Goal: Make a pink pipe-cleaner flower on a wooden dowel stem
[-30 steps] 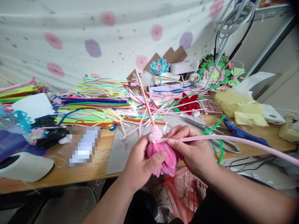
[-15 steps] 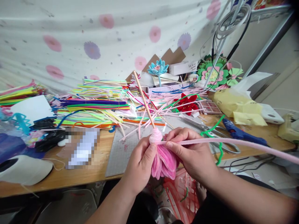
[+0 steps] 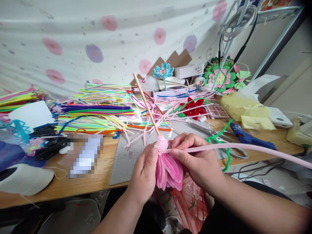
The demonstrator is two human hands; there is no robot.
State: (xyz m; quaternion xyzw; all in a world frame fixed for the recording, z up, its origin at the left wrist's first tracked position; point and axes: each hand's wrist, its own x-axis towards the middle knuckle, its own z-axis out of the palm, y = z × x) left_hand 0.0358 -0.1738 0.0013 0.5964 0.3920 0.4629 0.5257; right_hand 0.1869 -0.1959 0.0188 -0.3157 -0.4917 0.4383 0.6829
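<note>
A pink pipe-cleaner flower [image 3: 168,170] hangs petals-down between my hands, in front of the table edge. Its base is wrapped in pale pink pipe cleaner, and a wooden stick [image 3: 146,104] rises from it, leaning left. My left hand [image 3: 143,169] is closed round the flower's left side, thumb against the wrapped base. My right hand [image 3: 198,159] pinches a long pale pink pipe cleaner [image 3: 234,146] close to the base. One end of that strand meets the flower; the rest stretches off to the right edge.
On the table lie a grey cutting mat [image 3: 122,162], scissors [image 3: 236,149], a blue glue gun [image 3: 253,138] and a red flower [image 3: 193,109]. Bundled pipe cleaners [image 3: 97,110] fill the back left. A white spool [image 3: 26,178] sits front left, and a red basket [image 3: 187,208] stands below.
The flower has turned slightly in my hands, and its stick leans further left. My left thumb has shifted a little left off the base. The right hand keeps its pinch.
</note>
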